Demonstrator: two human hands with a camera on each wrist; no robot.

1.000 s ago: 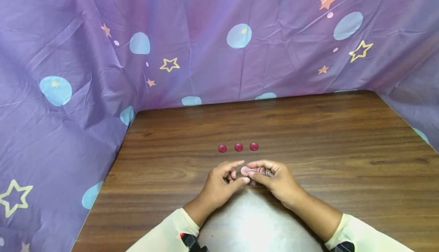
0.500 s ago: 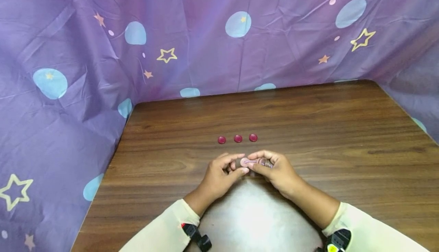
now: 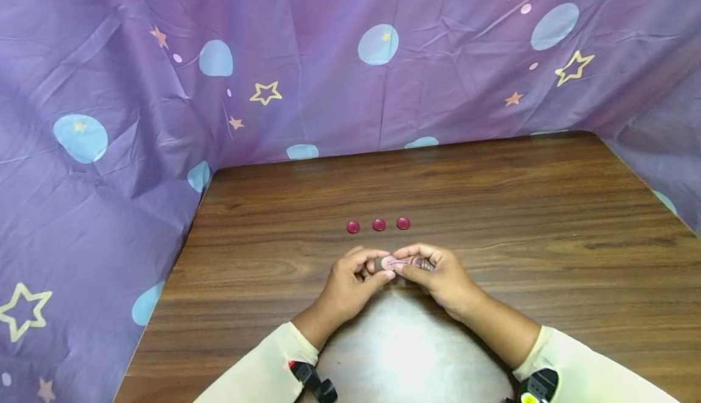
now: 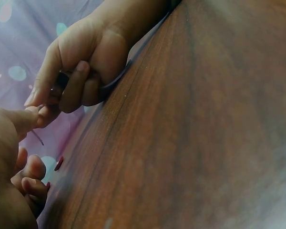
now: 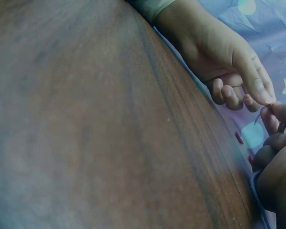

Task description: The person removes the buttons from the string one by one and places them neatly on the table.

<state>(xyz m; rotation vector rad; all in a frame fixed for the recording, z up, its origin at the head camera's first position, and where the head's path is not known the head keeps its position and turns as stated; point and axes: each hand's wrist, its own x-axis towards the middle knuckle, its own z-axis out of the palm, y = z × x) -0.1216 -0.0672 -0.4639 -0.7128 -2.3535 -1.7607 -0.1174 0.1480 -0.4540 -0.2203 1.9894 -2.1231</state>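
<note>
Between the two hands in the head view is a small pale pink disc (image 3: 386,263), button-sized, with a thin purple cord (image 3: 400,262) leading from its middle to the right fingers. My left hand (image 3: 350,284) has its thumb and index fingertips at the disc's edges. Thumb and index finger of my right hand (image 3: 446,281) pinch the cord, and striped purple-brown coils (image 3: 424,263) show within that hand. The cord's loose end (image 5: 256,119) hangs below the meeting fingertips in the right wrist view. Fingers hide the disc in both wrist views.
Three dark red buttons lie in a row beyond the hands: a left one (image 3: 353,227), a middle one (image 3: 379,224) and a right one (image 3: 403,223). The brown wooden table (image 3: 547,220) ends at a purple patterned curtain (image 3: 328,74).
The left fingertips have closed in on the pale disc, which one second ago stood apart from them beside the right fingers. The right hand keeps its pinch. The head view shifted slightly.
</note>
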